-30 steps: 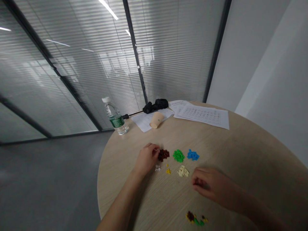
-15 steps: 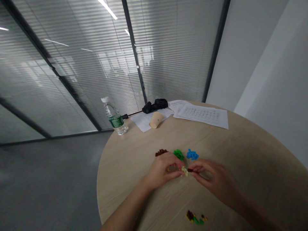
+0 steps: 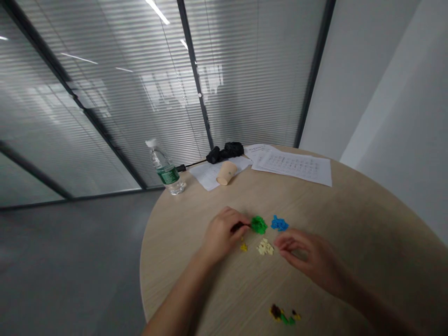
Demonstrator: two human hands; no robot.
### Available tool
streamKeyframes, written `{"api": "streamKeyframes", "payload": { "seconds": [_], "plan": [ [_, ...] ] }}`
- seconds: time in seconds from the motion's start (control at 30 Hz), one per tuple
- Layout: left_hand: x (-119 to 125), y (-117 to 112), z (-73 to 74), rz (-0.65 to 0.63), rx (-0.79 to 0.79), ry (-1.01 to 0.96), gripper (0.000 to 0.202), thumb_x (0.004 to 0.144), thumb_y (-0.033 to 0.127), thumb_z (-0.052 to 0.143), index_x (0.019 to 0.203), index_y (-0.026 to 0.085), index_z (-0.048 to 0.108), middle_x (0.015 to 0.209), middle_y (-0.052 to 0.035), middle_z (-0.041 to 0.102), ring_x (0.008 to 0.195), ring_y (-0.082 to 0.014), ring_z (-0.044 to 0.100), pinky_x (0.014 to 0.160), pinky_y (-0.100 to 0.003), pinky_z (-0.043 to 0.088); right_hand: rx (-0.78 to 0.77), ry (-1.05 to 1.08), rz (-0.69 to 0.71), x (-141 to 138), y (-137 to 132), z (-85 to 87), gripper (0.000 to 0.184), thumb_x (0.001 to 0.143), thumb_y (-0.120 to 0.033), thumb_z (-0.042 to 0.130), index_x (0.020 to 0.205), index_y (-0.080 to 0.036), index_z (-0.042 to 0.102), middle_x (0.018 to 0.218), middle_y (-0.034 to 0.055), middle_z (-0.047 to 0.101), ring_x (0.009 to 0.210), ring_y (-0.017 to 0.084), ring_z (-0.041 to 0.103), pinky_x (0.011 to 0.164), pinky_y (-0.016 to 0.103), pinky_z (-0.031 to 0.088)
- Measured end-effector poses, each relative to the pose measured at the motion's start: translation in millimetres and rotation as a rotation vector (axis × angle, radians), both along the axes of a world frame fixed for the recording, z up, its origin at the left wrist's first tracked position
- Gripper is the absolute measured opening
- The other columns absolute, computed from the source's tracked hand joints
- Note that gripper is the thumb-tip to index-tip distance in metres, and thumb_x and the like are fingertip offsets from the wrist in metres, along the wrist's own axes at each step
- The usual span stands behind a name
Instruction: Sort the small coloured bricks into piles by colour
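- Left hand (image 3: 220, 235), just left of the green pile (image 3: 259, 225), curls partly closed over brown pieces (image 3: 238, 227); whether its fingers grip any cannot be told.
- A few yellow pieces (image 3: 244, 247) lie loose, nearer and slightly left of the green pile.
- The green pile itself sits unassembled, by its look.
- Cream pile (image 3: 265, 247), just nearside of it, and blue pile (image 3: 279, 223), just right, also appear unused.
- Multicoloured cluster (image 3: 284, 319), well nearside of the green pile: seemingly the only portion grouped.
- Right hand (image 3: 303, 254), nearside and right of it, fingers rounded, slightly parted; any hold unclear.
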State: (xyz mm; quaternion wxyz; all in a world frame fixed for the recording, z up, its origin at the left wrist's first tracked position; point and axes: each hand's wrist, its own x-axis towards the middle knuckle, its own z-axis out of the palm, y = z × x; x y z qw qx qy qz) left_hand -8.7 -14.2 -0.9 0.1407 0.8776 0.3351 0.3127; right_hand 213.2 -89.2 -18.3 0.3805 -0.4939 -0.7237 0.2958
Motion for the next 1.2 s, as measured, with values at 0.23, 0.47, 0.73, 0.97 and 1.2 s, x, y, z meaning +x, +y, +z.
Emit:
{"api": "streamKeyframes", "payload": {
  "seconds": [0.23,0.47,0.73,0.97,1.2],
  "plan": [
    [-18,17,-9.0,0.485,-0.069,0.177,0.01,0.079,0.018,0.061,0.084,0.02,0.07,0.088,-0.0043,0.065,0.09,-0.0212,0.055,0.079,-0.033,0.045,-0.05,-0.339,0.3,-4,-9,3.0,0.014,0.074,-0.007,0.052,0.074,-0.018,0.06,0.072,-0.0005,0.063,0.066,0.012,0.057,0.064,0.023,0.043],
    [-12,19,-16.2,0.483,-0.174,0.227,0.011,0.08,0.022,0.062,0.086,0.023,0.071,0.093,-0.0036,0.065,0.094,-0.0202,0.056,0.084,-0.031,0.045,-0.092,-0.356,0.346,-7,-12,2.4,0.01,0.074,-0.009,0.056,0.076,-0.017,0.062,0.072,-0.0002,0.063,0.066,0.012,0.055,0.064,0.022,0.04],
    [-14,22,-17.8,0.486,-0.204,0.271,0.013,0.081,0.023,0.061,0.089,0.024,0.071,0.095,-0.0038,0.064,0.094,-0.0197,0.056,0.083,-0.029,0.045,-0.091,-0.325,0.505,-11,-19,3.8,0.007,0.074,-0.013,0.061,0.077,-0.017,0.066,0.076,0.001,0.065,0.076,0.014,0.058,0.068,0.022,0.04],
    [-13,21,-18.1,0.493,-0.176,0.263,0.013,0.082,0.025,0.06,0.09,0.023,0.07,0.095,-0.004,0.064,0.094,-0.0197,0.056,0.083,-0.029,0.045,-0.104,-0.327,0.564,-15,-21,6.0,0.012,0.074,-0.011,0.061,0.08,-0.018,0.068,0.08,0.0016,0.066,0.08,0.014,0.059,0.071,0.022,0.041],
    [-10,16,-13.6,0.472,-0.137,0.192,0.012,0.082,0.024,0.058,0.086,0.021,0.07,0.093,-0.0043,0.063,0.094,-0.0195,0.056,0.082,-0.03,0.044,-0.091,-0.351,0.573,-15,-21,5.7,0.013,0.073,-0.015,0.064,0.084,-0.02,0.069,0.084,0.0012,0.066,0.083,0.014,0.058,0.074,0.023,0.042]
  ]
}}
